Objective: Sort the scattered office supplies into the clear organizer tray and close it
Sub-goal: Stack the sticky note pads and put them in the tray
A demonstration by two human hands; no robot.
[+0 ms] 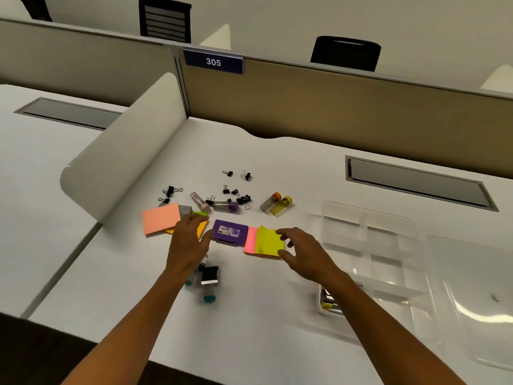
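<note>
Both hands out over the white desk (263,315), fingers spread, clamped on nothing. Left hand (188,243) palm-down on an orange sticky-note pad (200,228), thumb touching the near-left corner of a purple box (229,232); salmon pad (161,218) just left of the fingers. Right hand (305,254) with loosely curled fingers, fingertips at the right edge of a yellow-green sticky pad (270,241), stacked on a pink pad (251,240) and lying just right of the purple box. Black binder clips (244,200) scattered farther back, along with clear tubes capped in purple (226,206), orange (270,201) and yellow (281,205). More small items (208,276), blurred, near the left wrist. Clear organizer tray (369,245) open at right, lid (472,295) laid flat beside it; a few items (329,301) in its near-left compartment, partly hidden by the right forearm, kind impossible to tell.
</note>
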